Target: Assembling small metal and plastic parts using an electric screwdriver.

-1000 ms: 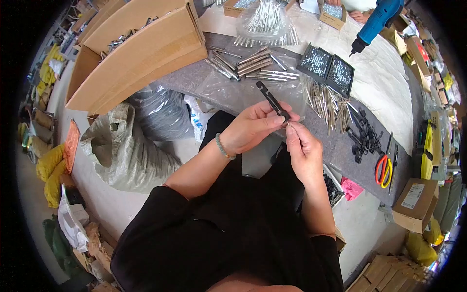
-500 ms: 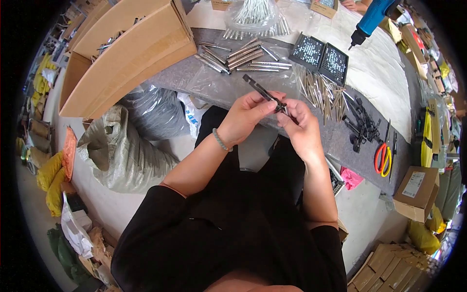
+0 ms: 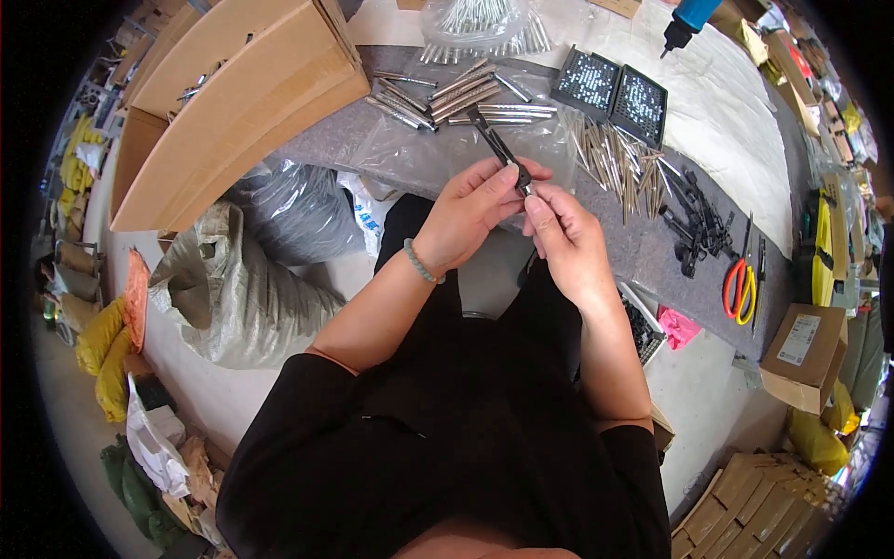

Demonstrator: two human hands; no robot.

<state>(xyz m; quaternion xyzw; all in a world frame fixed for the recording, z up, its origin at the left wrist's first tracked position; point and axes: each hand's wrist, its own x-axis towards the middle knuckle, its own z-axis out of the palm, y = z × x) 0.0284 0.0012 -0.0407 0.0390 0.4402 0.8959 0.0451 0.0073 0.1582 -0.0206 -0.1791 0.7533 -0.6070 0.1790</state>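
Note:
Above the table's near edge, my left hand is closed around a long, narrow black part, which points away from me and slightly left. My right hand meets it at the near end, thumb and fingers pinched on a small silver pin-like piece set against the black part. Whether the pin is inside a hole cannot be made out. Just beyond my hands lie perforated metal tubes on a clear plastic sheet. Thin metal rods are heaped to the right, with similar black parts beside them.
A black two-part case of small silver pieces lies open at the back. Over the white cloth hangs a blue power screwdriver. Red-and-yellow-handled scissors rest at the right edge. A large cardboard box borders the left.
The black part has turned more upright in the view, and its near end now shows the silver piece. My right hand's fingers have shifted to pinch there. The whole view has tilted slightly.

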